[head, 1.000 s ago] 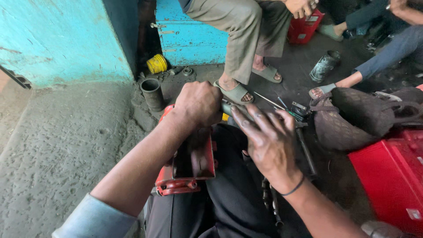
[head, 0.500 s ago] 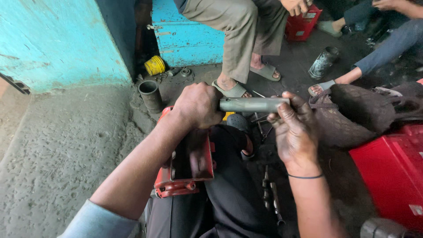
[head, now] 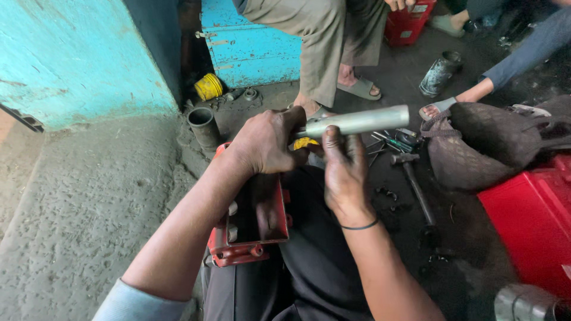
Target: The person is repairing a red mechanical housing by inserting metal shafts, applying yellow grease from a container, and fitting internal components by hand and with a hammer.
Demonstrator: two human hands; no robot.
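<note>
Silver-grey tube [head: 363, 120], red metal housing [head: 253, 238], turquoise wall [head: 77, 53]

At ten o'clock we see a turquoise painted wall [head: 77, 53], with a yellow round spool [head: 209, 87] and a short dark metal pipe stub [head: 203, 123] at eleven. At twelve sits another person in khaki trousers [head: 315, 41] and sandals. A dark quilted fabric bag [head: 485, 142] lies at two o'clock, a steel-headed hammer [head: 413, 178] just beside it, and a red metal box [head: 529, 226] at four.

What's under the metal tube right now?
Under the metal tube, the right hand touches it from below, above a yellow piece. The left hand covers the tube's near end.
</note>
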